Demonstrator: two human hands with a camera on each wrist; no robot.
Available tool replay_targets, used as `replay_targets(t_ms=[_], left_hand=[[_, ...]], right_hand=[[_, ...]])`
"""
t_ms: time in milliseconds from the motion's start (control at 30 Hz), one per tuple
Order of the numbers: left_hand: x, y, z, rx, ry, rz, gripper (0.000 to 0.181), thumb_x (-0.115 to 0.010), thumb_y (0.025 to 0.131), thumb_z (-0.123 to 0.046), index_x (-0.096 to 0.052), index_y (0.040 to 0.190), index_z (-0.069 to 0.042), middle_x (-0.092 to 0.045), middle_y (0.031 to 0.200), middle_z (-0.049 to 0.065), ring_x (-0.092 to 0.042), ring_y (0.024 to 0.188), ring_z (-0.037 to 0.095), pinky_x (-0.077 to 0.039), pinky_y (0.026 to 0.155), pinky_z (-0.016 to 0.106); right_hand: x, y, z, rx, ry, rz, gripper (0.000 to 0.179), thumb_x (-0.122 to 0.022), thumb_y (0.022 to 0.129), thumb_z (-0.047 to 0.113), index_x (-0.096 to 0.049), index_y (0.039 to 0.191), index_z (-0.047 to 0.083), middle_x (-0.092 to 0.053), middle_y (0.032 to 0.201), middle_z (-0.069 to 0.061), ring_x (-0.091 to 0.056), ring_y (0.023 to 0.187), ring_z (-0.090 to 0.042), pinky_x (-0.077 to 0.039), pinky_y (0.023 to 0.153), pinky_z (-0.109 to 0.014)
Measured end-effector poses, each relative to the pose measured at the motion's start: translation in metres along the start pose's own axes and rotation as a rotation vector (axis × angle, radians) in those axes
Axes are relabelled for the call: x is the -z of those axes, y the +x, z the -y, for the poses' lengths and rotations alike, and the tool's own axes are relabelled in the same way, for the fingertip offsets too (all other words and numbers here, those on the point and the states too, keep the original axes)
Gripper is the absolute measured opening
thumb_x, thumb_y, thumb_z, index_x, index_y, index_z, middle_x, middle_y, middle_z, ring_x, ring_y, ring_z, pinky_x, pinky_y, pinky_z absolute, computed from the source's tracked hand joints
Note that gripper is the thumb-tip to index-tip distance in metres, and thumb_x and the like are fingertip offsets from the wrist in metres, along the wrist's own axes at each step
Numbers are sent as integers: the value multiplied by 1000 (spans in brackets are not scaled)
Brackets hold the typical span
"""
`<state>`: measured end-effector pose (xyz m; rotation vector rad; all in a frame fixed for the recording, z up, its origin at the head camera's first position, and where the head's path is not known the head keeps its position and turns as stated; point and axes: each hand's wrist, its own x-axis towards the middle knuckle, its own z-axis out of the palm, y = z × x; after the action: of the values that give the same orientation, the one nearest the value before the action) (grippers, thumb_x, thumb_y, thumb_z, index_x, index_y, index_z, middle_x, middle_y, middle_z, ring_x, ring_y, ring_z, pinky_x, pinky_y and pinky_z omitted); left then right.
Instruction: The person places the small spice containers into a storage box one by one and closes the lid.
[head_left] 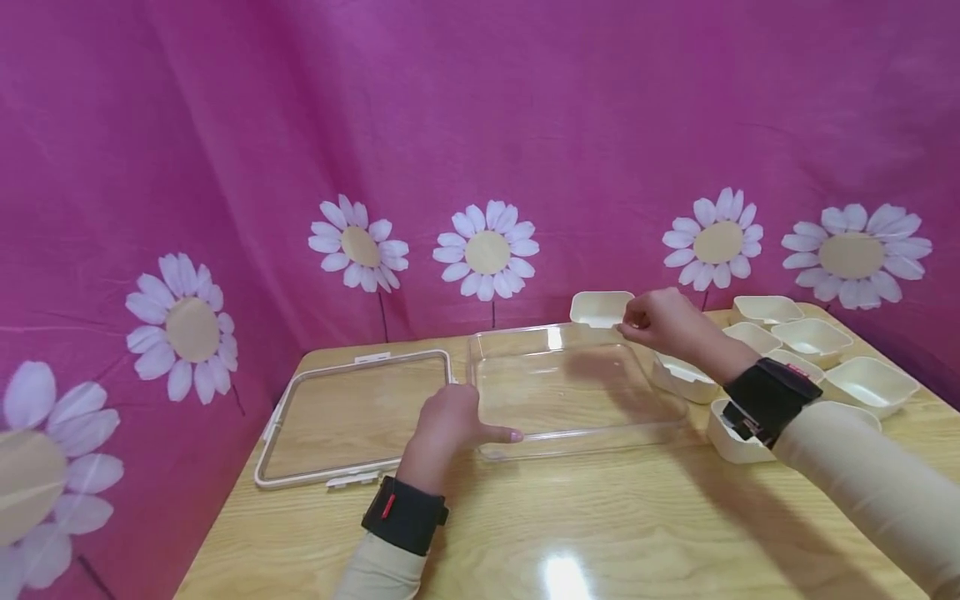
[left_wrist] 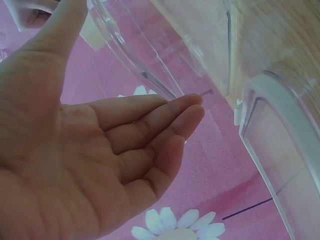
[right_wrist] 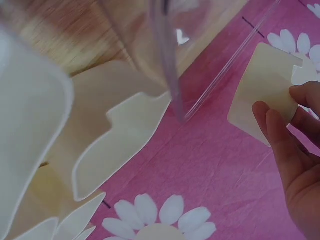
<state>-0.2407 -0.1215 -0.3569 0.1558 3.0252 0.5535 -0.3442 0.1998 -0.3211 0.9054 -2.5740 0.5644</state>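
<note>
My right hand (head_left: 670, 323) pinches a small cream plastic bin (head_left: 600, 307) by its edge, above the far right corner of a large clear plastic box (head_left: 577, 442). In the right wrist view the bin (right_wrist: 262, 90) is tilted, with thumb and fingers on its side. At the near left corner of the clear box is my left hand (head_left: 452, 419), its thumb stretched along the front rim. The left wrist view shows that palm (left_wrist: 75, 160) with fingers loosely extended beside the box wall, gripping nothing.
A clear lid with a white rim (head_left: 300, 481) and clips lies flat left of the box. Several cream bins (head_left: 870, 383) stand at the table's right, some close against the box. Behind the wooden table (head_left: 495, 533) hangs a magenta cloth (head_left: 480, 100) with white flowers.
</note>
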Motion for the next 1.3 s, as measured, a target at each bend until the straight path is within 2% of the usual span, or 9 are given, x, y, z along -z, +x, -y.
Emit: replay_targets(t_ms=[200,567,867,1067,1300], left_hand=[[-2,-1,-3,14,24,-16,63,-90,65,-61,-59,76,-6,-45,65,2,-46,62,18,-37,58,31],[-1,-2,-2,24,20,-13,64,-90,65,-60,-59,79,-6,-47,67,3,-48,65,19,-38,60,32],[2,-3,-5,31,7,-6,63,-90,66,-58,-59,79,-5,-43,65,2,-44,62,17,-35,57,31],[0,-2,-5,45,-16,3,67,-90,65,-59,-63,88,-2,-46,67,3,-48,65,19,-38,60,32],[2,-4,-6,70,-26,17,71,-90,66,-58,-65,97,0,-50,70,5,-51,68,21,-41,63,33]], right_hand=[[-10,9,9,61,-32,-10,20,-78,84,6,-69,67,9,-53,58,5,-45,56,-9,-40,54,-27],[-27,17,25,98,-18,11,17,-79,83,5,-70,69,6,-56,60,3,-48,56,-8,-44,54,-26],[-33,23,34,112,13,32,18,-79,85,5,-70,69,5,-56,60,2,-48,57,-9,-43,55,-27],[-41,29,39,141,36,34,16,-80,84,4,-72,70,5,-60,61,2,-50,56,-8,-45,55,-26],[-50,39,45,146,60,63,13,-80,84,5,-74,73,5,-65,65,1,-58,60,-7,-51,58,-27]])
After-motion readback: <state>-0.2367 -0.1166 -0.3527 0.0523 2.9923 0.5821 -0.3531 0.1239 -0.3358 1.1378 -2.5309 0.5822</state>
